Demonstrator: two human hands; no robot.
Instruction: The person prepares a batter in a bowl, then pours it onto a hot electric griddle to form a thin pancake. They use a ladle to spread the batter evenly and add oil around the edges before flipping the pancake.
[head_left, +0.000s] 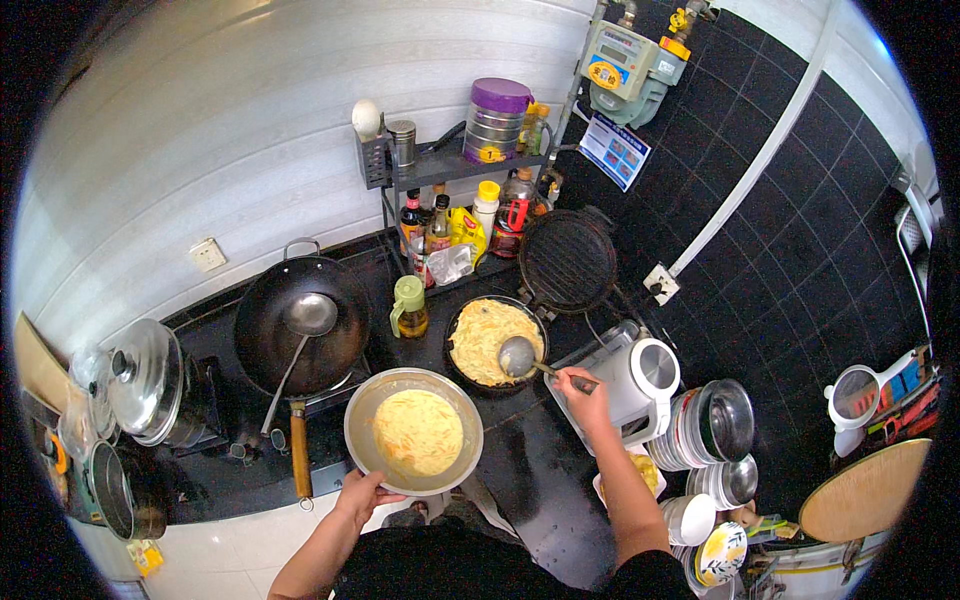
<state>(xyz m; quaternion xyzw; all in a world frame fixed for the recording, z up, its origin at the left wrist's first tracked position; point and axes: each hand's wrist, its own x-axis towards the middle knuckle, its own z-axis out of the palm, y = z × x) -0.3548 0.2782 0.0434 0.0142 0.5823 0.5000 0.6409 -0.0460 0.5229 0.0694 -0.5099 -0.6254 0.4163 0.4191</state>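
My left hand (366, 495) grips the near rim of a metal mixing bowl (469, 442). Pale yellow batter (418, 433) with orange shreds lies in the bowl, which is held at the counter's front edge. In my right hand (585, 401) is the handle of a metal ladle (517, 355). The ladle's head rests on or just over a layer of shredded batter (484, 334), which covers the base of a round electric griddle (451, 358). Behind it, the griddle's ridged lid (568, 260) stands raised on its hinge.
To the left sit a wok (259, 337) holding a second ladle (311, 313) and a lidded pot (146, 382). A green-topped oil jug (409, 304) stands behind the bowl, near a condiment rack (469, 171). At right are a white jug-like appliance (626, 386) and stacked bowls (724, 420).
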